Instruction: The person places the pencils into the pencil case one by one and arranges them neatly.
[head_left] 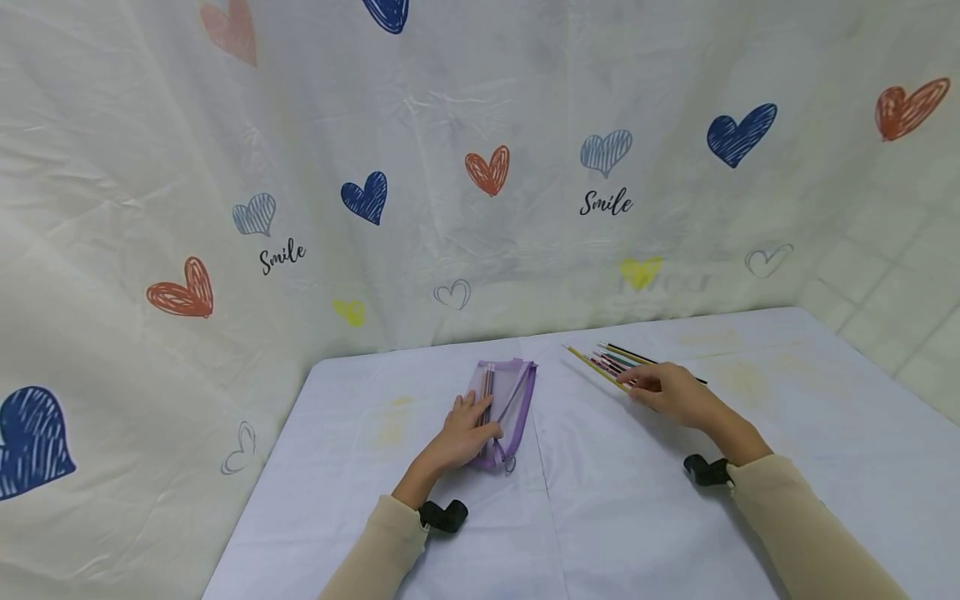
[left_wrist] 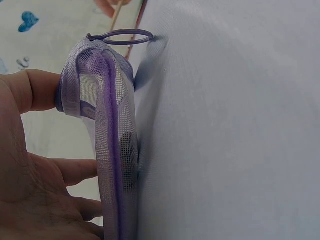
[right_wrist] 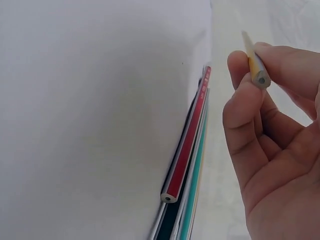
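A purple mesh pencil case point(head_left: 523, 417) lies on the table, with several pencils point(head_left: 486, 383) showing inside it. Over it rests my left hand point(head_left: 459, 433), fingers spread and touching the mesh; the left wrist view has the thumb against the case's edge near a purple ring point(left_wrist: 127, 37). To the right, my right hand point(head_left: 671, 394) pinches a yellow pencil point(right_wrist: 256, 70) between thumb and fingertips, raised off the table in the right wrist view. Beside that hand lie several loose pencils point(head_left: 633, 355), among them a red one point(right_wrist: 187, 150) and a teal one point(right_wrist: 196, 170).
A white cloth point(head_left: 600, 517) covers the table. Behind it hangs a pale curtain point(head_left: 420, 267) printed with hearts and the word Smile. Dark straps with camera mounts point(head_left: 444, 517) sit on both wrists. The table's left edge slopes down toward the front.
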